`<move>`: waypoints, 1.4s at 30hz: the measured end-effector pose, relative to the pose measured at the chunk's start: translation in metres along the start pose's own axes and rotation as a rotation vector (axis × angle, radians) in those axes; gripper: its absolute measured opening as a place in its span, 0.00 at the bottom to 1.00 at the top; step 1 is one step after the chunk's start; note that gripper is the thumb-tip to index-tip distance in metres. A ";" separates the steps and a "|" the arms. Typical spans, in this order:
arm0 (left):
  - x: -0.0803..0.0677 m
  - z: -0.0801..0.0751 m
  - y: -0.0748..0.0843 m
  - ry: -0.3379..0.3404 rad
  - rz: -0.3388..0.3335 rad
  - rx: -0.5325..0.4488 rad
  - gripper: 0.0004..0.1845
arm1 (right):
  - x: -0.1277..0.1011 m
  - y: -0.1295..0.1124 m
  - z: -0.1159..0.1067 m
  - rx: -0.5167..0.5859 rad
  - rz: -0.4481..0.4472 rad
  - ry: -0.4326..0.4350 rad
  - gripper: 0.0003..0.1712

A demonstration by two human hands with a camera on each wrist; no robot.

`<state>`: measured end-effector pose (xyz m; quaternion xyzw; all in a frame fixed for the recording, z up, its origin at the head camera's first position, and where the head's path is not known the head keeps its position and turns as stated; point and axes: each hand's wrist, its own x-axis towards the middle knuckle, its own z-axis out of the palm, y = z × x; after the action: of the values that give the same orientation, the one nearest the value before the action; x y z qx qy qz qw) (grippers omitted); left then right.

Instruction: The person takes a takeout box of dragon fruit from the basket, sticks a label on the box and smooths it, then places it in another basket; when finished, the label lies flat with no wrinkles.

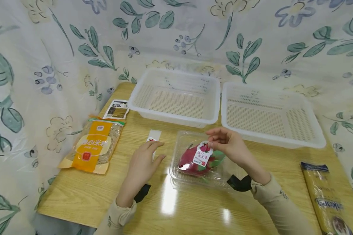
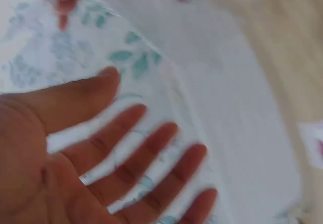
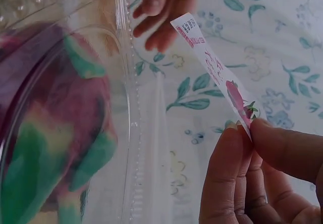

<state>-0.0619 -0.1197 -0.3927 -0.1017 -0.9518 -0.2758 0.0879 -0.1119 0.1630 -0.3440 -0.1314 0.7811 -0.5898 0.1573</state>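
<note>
A dragon fruit (image 1: 186, 159) lies inside a lidded clear plastic box (image 1: 176, 174) in the middle of the table. My right hand (image 1: 230, 145) pinches a white sticker (image 1: 203, 155) between thumb and fingertips by its top edge, over the box; it carries a dragon fruit picture and red lettering. In the right wrist view this sticker (image 3: 214, 65) stands tilted, seen nearly edge-on beside the box. To the left of the box, my left hand (image 1: 142, 161) holds nothing, its fingers extended and spread in the left wrist view. Partly behind it lies a label strip (image 1: 155, 134) with another dragon fruit print.
Two white plastic baskets (image 1: 173, 116) (image 1: 276, 138) stand side by side at the back. An orange food packet (image 1: 95, 147) and a small white-and-brown packet (image 1: 116, 109) lie at the left. A long yellow packet (image 1: 323, 195) lies by the right edge.
</note>
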 end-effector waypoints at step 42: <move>0.045 0.022 0.067 -0.436 0.573 0.067 0.25 | 0.030 0.019 0.000 -0.516 0.013 -0.037 0.17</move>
<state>-0.0913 -0.0460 -0.3672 -0.4178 -0.8895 -0.1804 -0.0403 -0.1399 0.1562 -0.3649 -0.1728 0.9036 -0.3675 0.1366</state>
